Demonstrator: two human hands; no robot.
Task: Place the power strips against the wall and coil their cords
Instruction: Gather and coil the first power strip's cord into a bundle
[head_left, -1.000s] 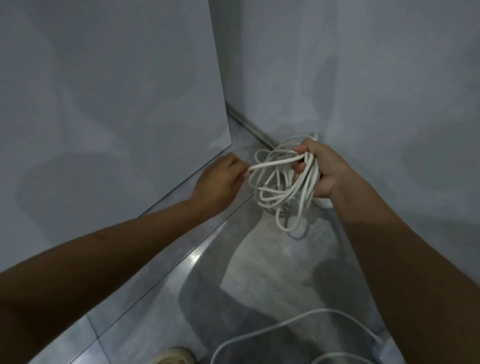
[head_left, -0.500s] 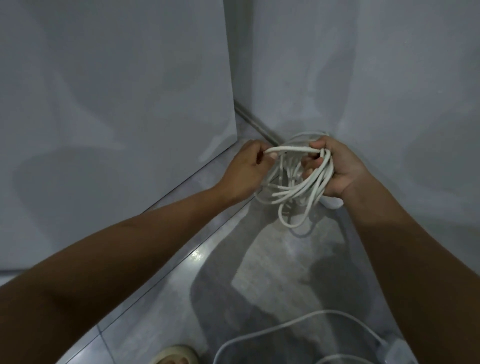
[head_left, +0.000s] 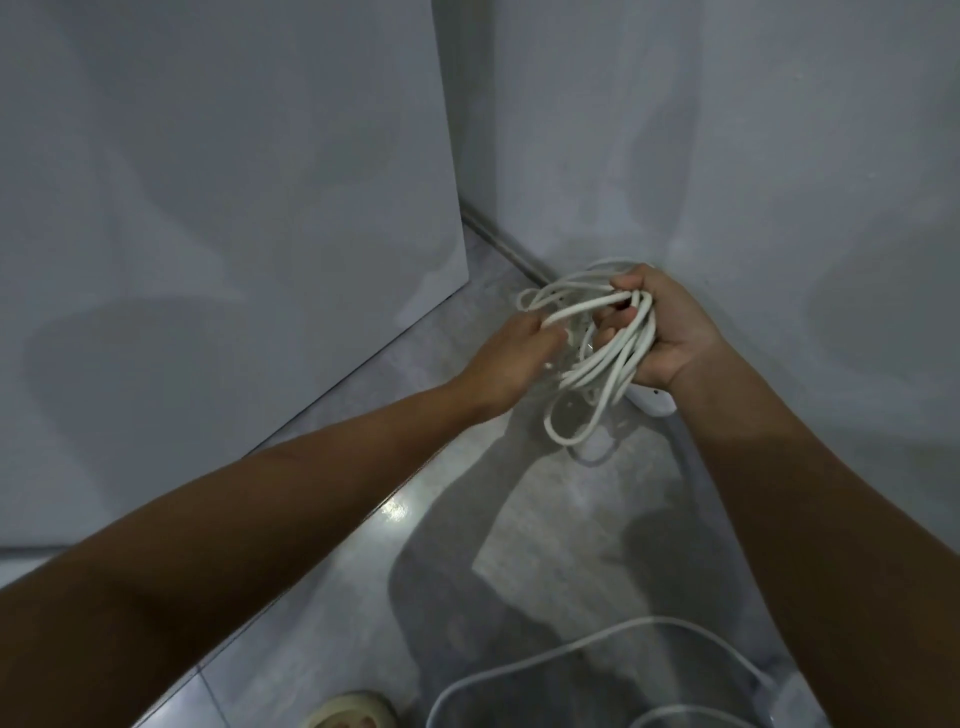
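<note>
White loops, unevenly sized, are where the trouble lies.

At 9 o'clock a grey glossy panel (head_left: 234, 208) stands on the tiled floor (head_left: 519, 545), clear of the work. At 6 o'clock the toe of a slipper (head_left: 353, 712) shows, and just right of it a second, loose cord (head_left: 649, 619) arcs over the tiles toward 5 o'clock. A backward step could snag it and drag whatever it is attached to, which is out of frame.

Right of centre, the left hand (head_left: 511, 364) pinches a single strand. Its fingertips are largely hidden behind the back of the hand, so I cannot judge how firm that pinch is. The strand runs across to the coiled cord (head_left: 597, 364), which hangs in the air at about 2 o'clock, several turns drooping lower than the rest. If the strand is pulled hard, I expect it to cinch the bundle into a knot rather than wrap it. If it slips, the longest loop may fall open.

The right hand (head_left: 660, 332) is curled round the top of the coil, gripping all the turns at once. A loosened grip here would spill them.

Beneath that wrist, the end of a power strip (head_left: 652, 408) lies on the floor at the foot of the wall (head_left: 779, 208). Whether it touches the wall is unclear. Tugging the cord could drag it away.
</note>
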